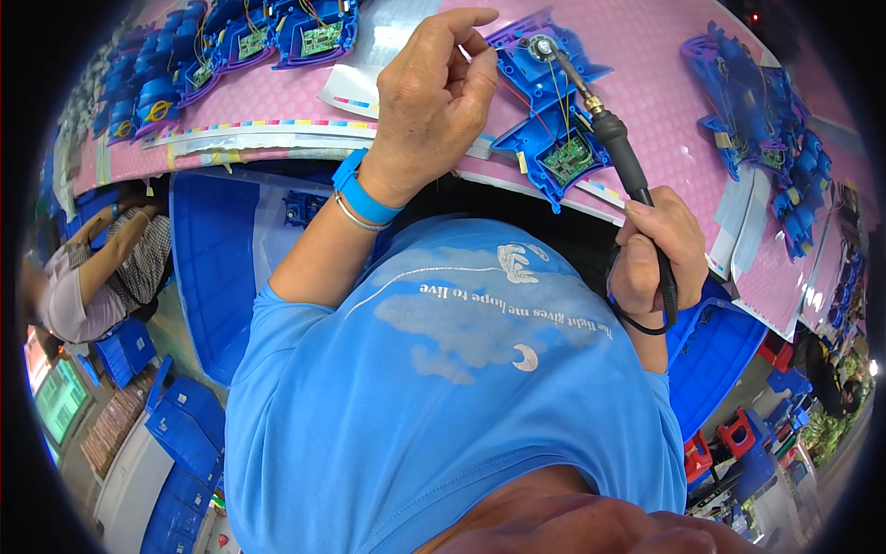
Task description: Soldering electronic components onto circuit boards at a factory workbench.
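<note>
My right hand (657, 254) grips a soldering iron (620, 148) by its black handle. The iron's metal tip rests on a round silver part (542, 48) in an opened blue plastic housing (528, 88). Thin red and yellow wires run from that part to a green circuit board (568, 159) at the housing's near end. To the left of the housing is my left hand (434, 106), index finger reaching forward and the other fingers curled toward the thumb. What those fingers hold, if anything, is hidden.
More blue housings with boards stand at the back left (318, 37) and right (752, 102) on the pink table mat (646, 55). Paper sheets lie along the table edge. Blue bins (217, 277) flank my body. Another person (101, 268) sits at the far left.
</note>
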{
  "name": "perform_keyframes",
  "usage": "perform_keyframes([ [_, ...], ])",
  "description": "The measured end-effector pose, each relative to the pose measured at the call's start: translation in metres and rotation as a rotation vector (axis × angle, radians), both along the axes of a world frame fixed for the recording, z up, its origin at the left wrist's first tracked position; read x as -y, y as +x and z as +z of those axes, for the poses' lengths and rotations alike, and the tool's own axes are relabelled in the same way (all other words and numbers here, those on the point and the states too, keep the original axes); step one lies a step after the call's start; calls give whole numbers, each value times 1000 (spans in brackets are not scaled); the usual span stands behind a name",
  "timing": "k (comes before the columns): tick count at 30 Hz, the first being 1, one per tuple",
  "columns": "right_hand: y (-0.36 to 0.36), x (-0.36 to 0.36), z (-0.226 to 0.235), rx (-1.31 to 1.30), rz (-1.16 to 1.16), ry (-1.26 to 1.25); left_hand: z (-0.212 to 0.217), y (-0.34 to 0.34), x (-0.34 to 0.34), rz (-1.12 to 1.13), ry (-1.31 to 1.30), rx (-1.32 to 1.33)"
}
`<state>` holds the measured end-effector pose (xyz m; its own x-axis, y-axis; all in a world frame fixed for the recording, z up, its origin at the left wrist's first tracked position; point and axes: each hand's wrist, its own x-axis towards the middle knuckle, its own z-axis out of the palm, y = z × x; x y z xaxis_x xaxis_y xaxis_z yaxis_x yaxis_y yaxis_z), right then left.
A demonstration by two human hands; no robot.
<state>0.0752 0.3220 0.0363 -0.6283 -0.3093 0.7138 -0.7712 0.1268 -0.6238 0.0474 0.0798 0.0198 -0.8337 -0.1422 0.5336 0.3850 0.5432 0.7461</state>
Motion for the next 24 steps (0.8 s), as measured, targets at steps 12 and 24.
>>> perform_keyframes([
  [12, -12, 13, 4, 37, 7, 58, 2, 4, 6, 28, -140, -53],
  [24, -15, 16, 5, 60, 19, 83, 2, 0, 6, -12, -152, -62],
])
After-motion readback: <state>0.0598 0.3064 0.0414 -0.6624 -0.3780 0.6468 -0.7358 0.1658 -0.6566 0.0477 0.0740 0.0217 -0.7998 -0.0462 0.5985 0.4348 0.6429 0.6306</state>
